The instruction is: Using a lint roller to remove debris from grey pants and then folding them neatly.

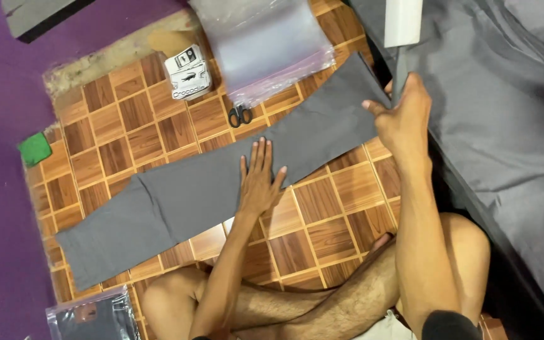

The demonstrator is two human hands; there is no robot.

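Grey trousers (209, 189): long, folded flat into a strip, lying on the wooden tile floor (322, 233); everything below is placed from these trousers
Left hand (259, 179): lies flat on the middle of the trousers, palm down, fingers spread a little and straight, holding nothing, just pressing the cloth
Right hand (404, 119): at the far end of the trousers, fingers closed in a pinch on the edge of the cloth there
Scissors (240, 116): small, with black handles, on the floor just beside the trousers, on the side away from the person
Clear plastic bags (266, 44): a pile of them past the scissors, farther from the trousers
White paper tags (189, 74): next to the plastic bags, near the trousers but not touching
Green thing (35, 148): small, on the floor near the wide end of the trousers, I cannot tell what it is
Purple cloth (1, 189): covers the floor beyond the wide end of the trousers
Packed bag (92, 315): clear bag with dark cloth inside, near the wide end of the trousers, on the person's side
Pile of grey cloth (505, 126): big, just past the end that the right hand holds
Legs (322, 302): bare and crossed, on the floor on the near side of the trousers
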